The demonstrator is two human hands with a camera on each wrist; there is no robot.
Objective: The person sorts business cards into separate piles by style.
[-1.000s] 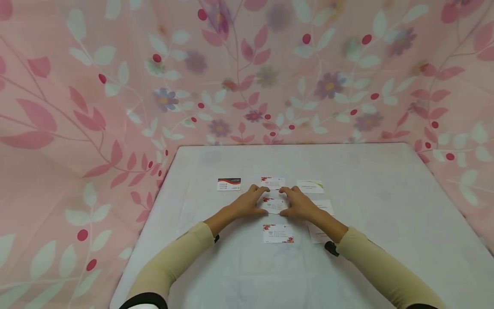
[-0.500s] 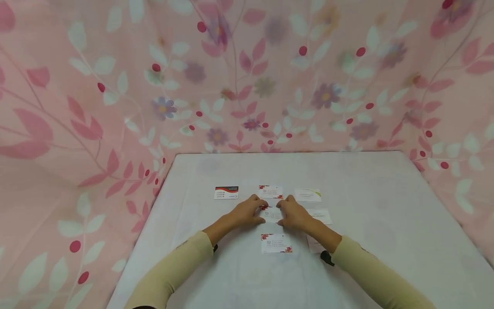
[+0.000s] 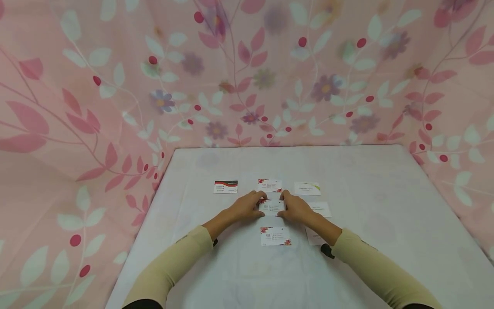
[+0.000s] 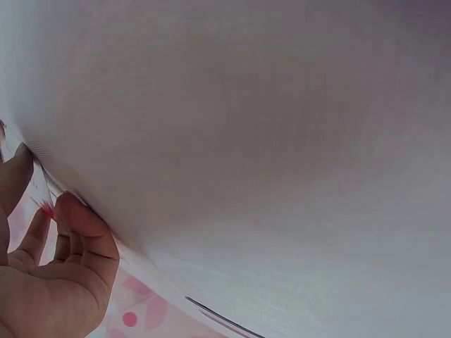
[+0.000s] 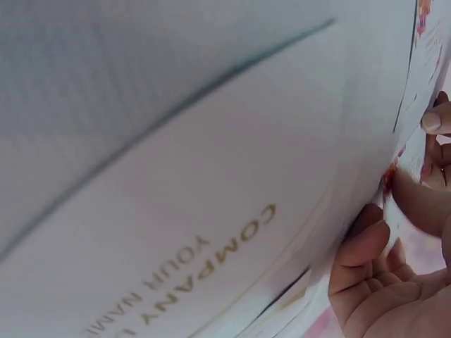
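Observation:
In the head view, a white business card (image 3: 272, 207) with red floral corners lies between both hands on the white-covered table. My left hand (image 3: 247, 206) grips its left end, thumb at the near corner and curled fingers at the far one. At the right end, my right hand (image 3: 297, 208) holds it in the same way. Matching floral cards lie just beyond it (image 3: 269, 185) and nearer to me (image 3: 275, 236). Up close in the right wrist view, curled fingers (image 5: 363, 250) and thumb sit at the card's edge.
A black, red and white card (image 3: 225, 187) lies at the far left. On the right are a card with a green curve (image 3: 307, 189), a pale card (image 3: 321, 209) and another (image 3: 314, 237) partly under the right forearm. Floral pink cloth (image 3: 247, 86) hangs behind the table.
The head view tips up and then back down a little. Both hands stay at the ends of the middle card, which keeps its place among the others.

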